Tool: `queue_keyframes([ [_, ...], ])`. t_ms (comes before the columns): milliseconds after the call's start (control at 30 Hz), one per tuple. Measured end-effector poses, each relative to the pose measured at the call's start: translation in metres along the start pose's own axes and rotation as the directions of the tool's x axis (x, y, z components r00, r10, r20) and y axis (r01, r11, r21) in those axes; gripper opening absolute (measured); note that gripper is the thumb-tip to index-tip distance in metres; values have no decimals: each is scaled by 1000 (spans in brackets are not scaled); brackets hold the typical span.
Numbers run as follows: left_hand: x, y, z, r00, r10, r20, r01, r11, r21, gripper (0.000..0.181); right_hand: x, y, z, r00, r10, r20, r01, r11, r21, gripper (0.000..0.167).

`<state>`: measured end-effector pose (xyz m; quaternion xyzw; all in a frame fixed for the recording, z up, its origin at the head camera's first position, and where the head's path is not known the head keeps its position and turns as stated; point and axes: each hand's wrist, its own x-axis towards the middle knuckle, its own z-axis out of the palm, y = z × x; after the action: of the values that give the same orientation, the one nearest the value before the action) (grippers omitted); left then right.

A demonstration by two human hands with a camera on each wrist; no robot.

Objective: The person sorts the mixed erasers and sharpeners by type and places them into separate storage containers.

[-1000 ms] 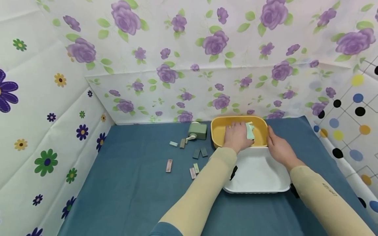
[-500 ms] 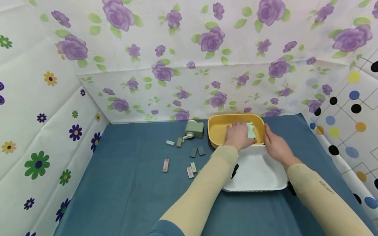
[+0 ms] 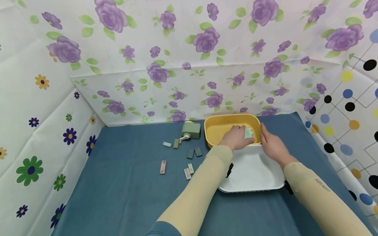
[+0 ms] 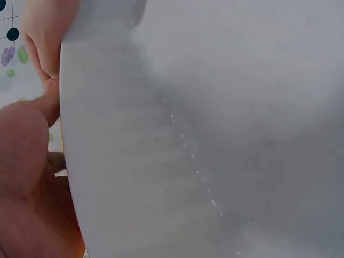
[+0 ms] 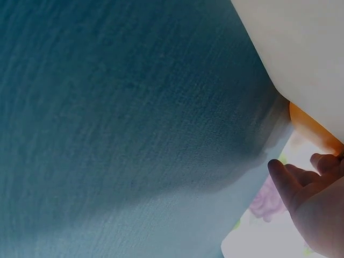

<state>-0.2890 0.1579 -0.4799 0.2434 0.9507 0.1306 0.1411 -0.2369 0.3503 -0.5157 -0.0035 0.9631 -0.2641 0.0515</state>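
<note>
- I watch the left hand point(image 3: 235, 137) reach down into the yellow bin point(image 3: 215, 128). A mint piece point(image 3: 248, 132) shows between its fingers and thumb. The fingertips are hidden, so I can't tell whether they grip it.
- That piece is inside the bin, toward its right end.
- I see the right hand point(image 3: 274, 145) against the bin's right end, fingers mostly straight along the wall. I read this as steadying the bin while the other hand works inside.
- The white tray point(image 3: 256, 171) stands in front, its far rim overlapping the bin's near side from my view, perhaps for easy reach across both.
- Off to the left, the green box point(image 3: 191, 130) and small blocks point(image 3: 190, 153) lie loose on the blue cloth point(image 3: 133, 193), seemingly in no order and outside both hands' work.
</note>
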Motion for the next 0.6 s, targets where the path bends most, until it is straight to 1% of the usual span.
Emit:
queue_keyframes([
  [100,-1,-2,0,999,24,32,-23,999,-25,68,1,0,2,1000,-1,1,1,1000,-4,65],
  [200,0,1,-2,999,14,49,-13,999,-31,59,1,-1,2,1000,3,-1,-3,1000,2,65],
  [333,0,3,-3,998,2,63,-1,1000,-29,61,2,0,2,1000,0,1,0,1000,3,65],
  [600,-1,4,-2,998,30,54,-32,999,25,62,2,1,1,1000,5,7,-5,1000,-1,65],
])
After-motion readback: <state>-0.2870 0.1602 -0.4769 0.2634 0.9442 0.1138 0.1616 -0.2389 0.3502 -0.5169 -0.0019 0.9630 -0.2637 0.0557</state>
